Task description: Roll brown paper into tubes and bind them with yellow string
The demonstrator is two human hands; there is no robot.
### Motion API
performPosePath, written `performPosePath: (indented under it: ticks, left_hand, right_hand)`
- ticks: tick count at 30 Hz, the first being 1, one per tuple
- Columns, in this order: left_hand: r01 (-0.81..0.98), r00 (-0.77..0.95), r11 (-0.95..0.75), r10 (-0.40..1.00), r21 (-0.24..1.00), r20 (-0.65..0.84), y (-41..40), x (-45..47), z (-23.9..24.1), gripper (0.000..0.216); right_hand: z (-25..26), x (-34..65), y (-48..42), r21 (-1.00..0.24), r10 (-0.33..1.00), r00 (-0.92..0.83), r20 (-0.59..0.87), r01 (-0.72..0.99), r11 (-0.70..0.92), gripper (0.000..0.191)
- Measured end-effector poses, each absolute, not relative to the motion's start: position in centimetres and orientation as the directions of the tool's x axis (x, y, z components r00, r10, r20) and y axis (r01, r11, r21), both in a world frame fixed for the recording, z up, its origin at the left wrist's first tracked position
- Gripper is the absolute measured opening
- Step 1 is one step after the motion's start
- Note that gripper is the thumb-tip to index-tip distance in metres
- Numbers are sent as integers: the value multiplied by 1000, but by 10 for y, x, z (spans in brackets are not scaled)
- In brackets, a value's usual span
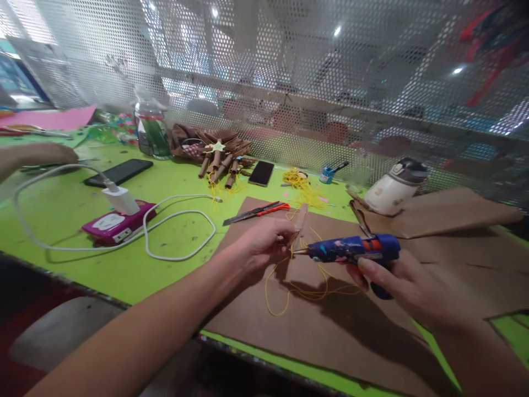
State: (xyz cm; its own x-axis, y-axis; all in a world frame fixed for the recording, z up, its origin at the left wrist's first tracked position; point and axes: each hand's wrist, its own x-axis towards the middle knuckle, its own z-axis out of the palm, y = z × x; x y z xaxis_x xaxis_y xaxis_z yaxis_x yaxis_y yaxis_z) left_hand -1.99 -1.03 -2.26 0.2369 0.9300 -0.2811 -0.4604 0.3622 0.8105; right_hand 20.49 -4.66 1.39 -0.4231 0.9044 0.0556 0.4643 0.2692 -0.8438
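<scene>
My right hand [403,278] is wrapped round the grip of a blue hot glue gun [351,251], whose metal nozzle points left. Pinched in my left hand [270,238] is a small rolled brown paper tube [303,218], held upright and slightly tilted. The nozzle tip comes close to the tube's lower part; whether they touch I cannot tell. Yellow string [276,314] loops from near the tube down onto the brown paper sheet [264,336] below my hands. A utility knife [256,213] with an orange-red handle lies on the paper's far edge.
Behind the paper are a phone [262,173], tangled yellow string [298,179], a small blue jar [326,175] and a white bottle [394,187]. Finished-looking paper tubes [223,162] lie farther back. Left are a purple power strip [119,223], a white cable [181,257] and another person's hand [53,154].
</scene>
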Motion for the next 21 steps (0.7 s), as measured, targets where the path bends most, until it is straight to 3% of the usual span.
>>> performPosePath:
  ticks: [8, 16, 21]
  left_hand:
    - [-476, 247, 345, 935, 809, -254, -11, -20, -20, 16]
    - [-475, 166, 139, 984, 869, -66, -9, -23, -22, 8]
    - [-461, 186, 127, 981, 878, -44, -11, -22, -21, 13]
  right_hand:
    - [12, 213, -38, -819, 868, -490, 81, 463, 338, 36]
    - [22, 204, -45, -798, 884, -454, 110, 490, 351, 37]
    - [25, 210, -43, -785, 880, -444, 168, 479, 392, 37]
